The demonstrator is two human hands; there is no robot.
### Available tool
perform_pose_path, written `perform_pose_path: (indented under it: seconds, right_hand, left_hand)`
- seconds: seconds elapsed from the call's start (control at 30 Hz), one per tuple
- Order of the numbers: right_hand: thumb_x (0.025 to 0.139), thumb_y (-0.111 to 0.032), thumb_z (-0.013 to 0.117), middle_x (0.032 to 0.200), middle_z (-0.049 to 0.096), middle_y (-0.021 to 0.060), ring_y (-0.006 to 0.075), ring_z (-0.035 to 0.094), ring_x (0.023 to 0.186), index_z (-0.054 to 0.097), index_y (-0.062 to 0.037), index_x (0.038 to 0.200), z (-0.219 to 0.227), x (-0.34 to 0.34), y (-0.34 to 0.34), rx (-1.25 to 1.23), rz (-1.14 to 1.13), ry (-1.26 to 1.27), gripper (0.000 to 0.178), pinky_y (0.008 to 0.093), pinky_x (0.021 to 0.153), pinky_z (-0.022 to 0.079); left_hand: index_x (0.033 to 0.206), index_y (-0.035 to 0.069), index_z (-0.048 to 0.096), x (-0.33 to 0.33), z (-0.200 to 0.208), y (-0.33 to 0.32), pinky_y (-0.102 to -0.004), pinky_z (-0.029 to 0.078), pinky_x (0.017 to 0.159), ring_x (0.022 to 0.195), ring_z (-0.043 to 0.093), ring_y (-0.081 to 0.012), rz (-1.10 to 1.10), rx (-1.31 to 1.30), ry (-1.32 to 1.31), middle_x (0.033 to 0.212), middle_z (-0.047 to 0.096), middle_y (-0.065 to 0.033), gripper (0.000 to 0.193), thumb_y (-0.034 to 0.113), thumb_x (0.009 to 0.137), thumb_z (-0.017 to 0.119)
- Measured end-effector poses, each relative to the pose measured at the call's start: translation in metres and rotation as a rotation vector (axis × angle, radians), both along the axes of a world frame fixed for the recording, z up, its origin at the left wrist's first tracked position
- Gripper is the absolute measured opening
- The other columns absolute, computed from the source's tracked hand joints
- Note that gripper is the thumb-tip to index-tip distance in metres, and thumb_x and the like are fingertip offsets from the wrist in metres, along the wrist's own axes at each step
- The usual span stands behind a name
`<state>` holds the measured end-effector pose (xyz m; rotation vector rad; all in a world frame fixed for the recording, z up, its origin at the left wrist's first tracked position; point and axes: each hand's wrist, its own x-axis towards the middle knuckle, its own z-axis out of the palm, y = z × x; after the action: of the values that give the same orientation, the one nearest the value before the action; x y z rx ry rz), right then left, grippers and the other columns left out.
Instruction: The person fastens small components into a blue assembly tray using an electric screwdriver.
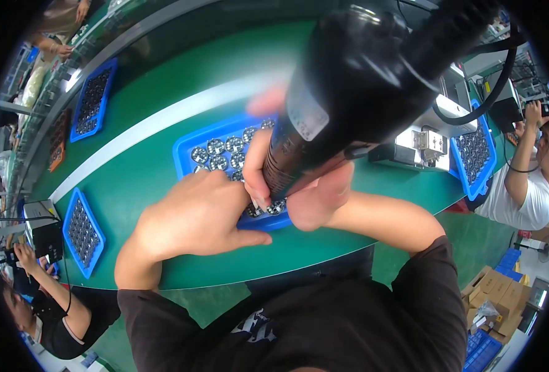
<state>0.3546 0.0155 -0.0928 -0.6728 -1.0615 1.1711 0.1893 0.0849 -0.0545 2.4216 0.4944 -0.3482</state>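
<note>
A large black power screwdriver (355,87) fills the upper middle, tilted, with a black cord at its top. My right hand (315,201) is wrapped round its lower end, fingertips showing on the left side. Beneath it lies a blue tray (179,158) holding several small round silver-and-black parts (219,162). My left hand (191,211) rests over the tray's near left side, back up, close to the tool's tip. Its thumb reaches to the right, and its other fingers bend down out of sight. The tool's tip and whatever it meets are hidden.
More blue trays of parts stand left (70,232), far left (110,77) and right (490,146) on the green bench (132,180). A pale strip (132,136) crosses it. A metal fixture (411,149) sits right. Other people work on both sides. Cardboard boxes (504,294) are lower right.
</note>
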Motion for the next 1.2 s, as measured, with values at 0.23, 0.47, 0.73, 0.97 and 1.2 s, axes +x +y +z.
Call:
perform_pose_path:
  seconds: [0.23,0.47,0.73,0.97,1.2]
  right_hand:
    - [0.080,-0.095,0.038,0.065,0.058,0.0077,0.0130,0.054,0.050,0.033,-0.0011,0.136,-0.014,-0.006,-0.001,0.012,-0.047,0.032,0.109,0.0249,0.050,0.046]
    - [0.081,-0.092,0.043,0.065,0.058,0.0081,0.0133,0.056,0.051,0.033,-0.0015,0.137,-0.025,-0.003,-0.003,0.013,-0.034,0.068,0.107,0.0253,0.051,0.047]
    - [0.078,-0.093,0.042,0.064,0.057,0.0069,0.0119,0.053,0.051,0.032,-0.0038,0.137,-0.035,-0.001,-0.003,0.048,-0.001,0.057,0.107,0.0245,0.051,0.045]
    - [0.075,-0.094,0.041,0.064,0.057,0.0065,0.0110,0.051,0.049,0.031,-0.0073,0.138,-0.036,-0.006,-0.006,0.084,0.011,-0.018,0.108,0.0249,0.050,0.044]
    - [0.080,-0.089,0.046,0.068,0.058,0.0077,0.0121,0.053,0.051,0.017,-0.0020,0.150,-0.033,-0.009,-0.006,0.142,0.066,-0.025,0.116,0.0252,0.052,0.046]
  left_hand:
    - [0.081,-0.002,0.069,0.000,-0.001,0.000,-0.0474,0.055,0.070,0.075,0.070,-0.0408,-0.011,-0.009,0.019,0.073,0.070,-0.0203,0.042,0.038,0.078,0.082]
    - [0.084,-0.002,0.069,0.006,0.003,0.001,-0.0476,0.055,0.071,0.077,0.070,-0.0411,-0.004,-0.018,0.061,0.075,0.070,-0.0200,0.042,0.037,0.078,0.082]
    - [0.097,0.004,0.070,0.011,0.002,0.004,-0.0461,0.054,0.074,0.082,0.069,-0.0392,-0.010,-0.046,0.174,0.084,0.072,-0.0149,0.050,0.045,0.073,0.086]
    - [0.091,0.000,0.071,0.004,0.008,-0.002,-0.0479,0.055,0.075,0.080,0.070,-0.0404,0.017,-0.026,0.086,0.077,0.071,-0.0199,0.044,0.041,0.077,0.082]
    - [0.097,0.004,0.071,-0.001,0.013,-0.003,-0.0453,0.054,0.075,0.082,0.070,-0.0373,0.013,-0.040,0.136,0.078,0.071,-0.0164,0.048,0.042,0.073,0.086]
